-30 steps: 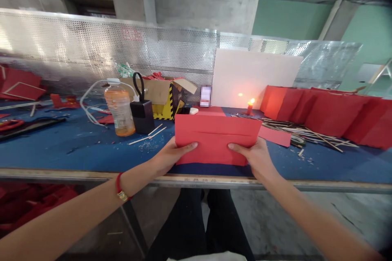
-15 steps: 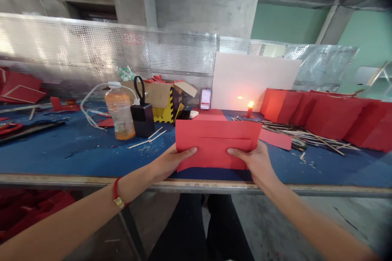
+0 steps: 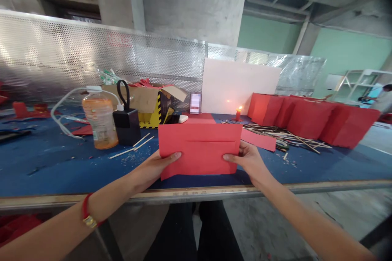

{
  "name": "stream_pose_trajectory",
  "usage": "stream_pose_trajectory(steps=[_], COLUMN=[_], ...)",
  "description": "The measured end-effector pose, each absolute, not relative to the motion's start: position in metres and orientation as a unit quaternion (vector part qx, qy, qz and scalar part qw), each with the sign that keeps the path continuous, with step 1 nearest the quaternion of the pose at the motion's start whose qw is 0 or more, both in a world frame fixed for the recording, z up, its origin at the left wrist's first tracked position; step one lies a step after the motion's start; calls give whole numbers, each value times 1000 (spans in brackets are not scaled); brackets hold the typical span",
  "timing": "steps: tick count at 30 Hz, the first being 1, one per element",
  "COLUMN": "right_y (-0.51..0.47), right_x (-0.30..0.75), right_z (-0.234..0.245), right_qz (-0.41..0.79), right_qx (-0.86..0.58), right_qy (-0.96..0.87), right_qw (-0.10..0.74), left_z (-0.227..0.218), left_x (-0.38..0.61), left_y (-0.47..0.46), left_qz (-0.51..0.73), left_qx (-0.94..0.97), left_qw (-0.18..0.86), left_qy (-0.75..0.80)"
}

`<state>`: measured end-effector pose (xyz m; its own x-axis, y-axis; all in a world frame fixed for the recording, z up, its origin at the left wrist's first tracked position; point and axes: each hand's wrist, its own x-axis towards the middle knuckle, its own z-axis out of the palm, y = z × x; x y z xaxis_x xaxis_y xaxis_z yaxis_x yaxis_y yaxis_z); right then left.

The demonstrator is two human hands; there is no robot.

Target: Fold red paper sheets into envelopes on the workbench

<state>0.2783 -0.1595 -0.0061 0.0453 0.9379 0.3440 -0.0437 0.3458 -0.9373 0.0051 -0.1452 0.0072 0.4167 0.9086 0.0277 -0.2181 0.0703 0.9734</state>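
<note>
Both my hands hold a folded red paper piece (image 3: 200, 149) upright over the near edge of the blue table (image 3: 55, 163). My left hand (image 3: 154, 166) grips its lower left edge, thumb on the front. Its lower right edge is pinched by my right hand (image 3: 245, 160). A horizontal fold line runs across the paper's front. More red paper (image 3: 259, 139) lies flat just behind it.
An orange drink bottle (image 3: 99, 121), a black box with a loop handle (image 3: 126, 123) and an open cardboard box (image 3: 153, 104) stand at the left. A lit red candle (image 3: 238, 113), thin wooden sticks (image 3: 284, 136) and a row of red paper bags (image 3: 309, 119) are at the right. A perforated metal screen (image 3: 92, 57) backs the table.
The view has swung to the right and slightly up. The red paper stays held in both hands, shifted a little leftward in the picture.
</note>
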Motion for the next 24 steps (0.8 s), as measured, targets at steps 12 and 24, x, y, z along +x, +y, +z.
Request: stream_pose_trajectory(steps=[12,24], right_y=[-163,-137], right_x=[282,288], right_z=[-10,10], right_qz=[403,5], right_qx=[-421,-441], right_qy=[-573,-861], right_qw=[576,253], left_z=[15,37], left_x=[0,-52], left_y=[-145,-151], left_qz=[440,491], left_qx=[499,442], left_qw=[628,571], left_qy=[403,488])
